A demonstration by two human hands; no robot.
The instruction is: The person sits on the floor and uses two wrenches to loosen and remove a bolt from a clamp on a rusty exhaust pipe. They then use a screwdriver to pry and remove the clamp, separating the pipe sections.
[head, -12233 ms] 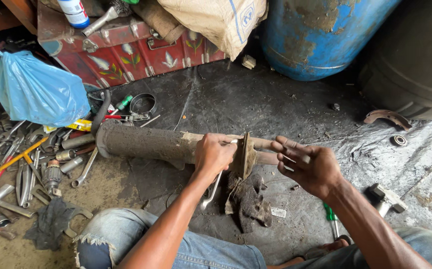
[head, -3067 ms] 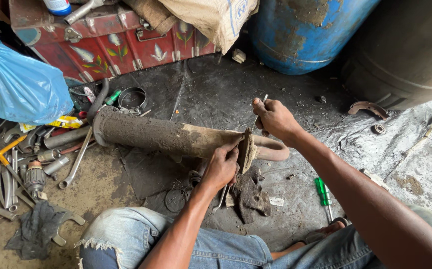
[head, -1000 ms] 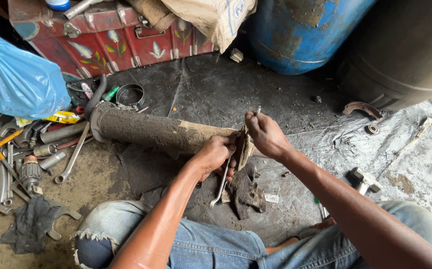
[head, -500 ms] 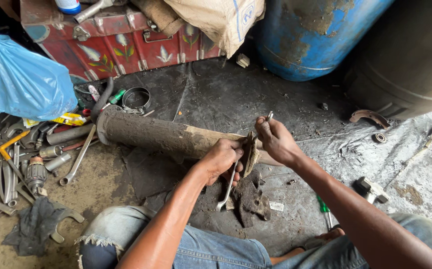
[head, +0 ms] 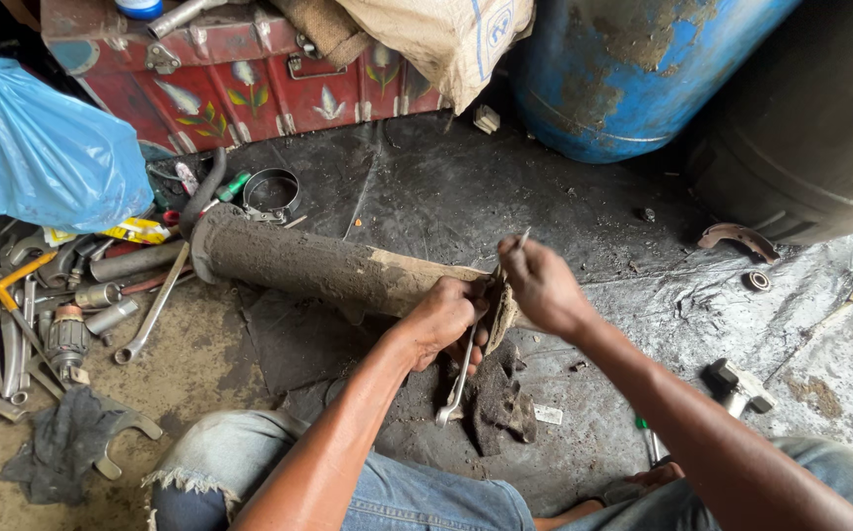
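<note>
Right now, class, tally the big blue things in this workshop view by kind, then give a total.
Blue plastic bag, bulging, at the left: 1
Blue metal drum, rust-patched, at the top: 1
Total: 2

Red trunk with white leaf motifs, blue barrel, light-blue plastic bag, mud-brown cylinder

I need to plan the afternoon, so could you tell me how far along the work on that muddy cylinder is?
Mud still coats the cylinder, so nothing looks finished. In hand: the left hand holds a spanner at its flange while the right hand grips a thin metal piece there. The flange remains attached.
</note>
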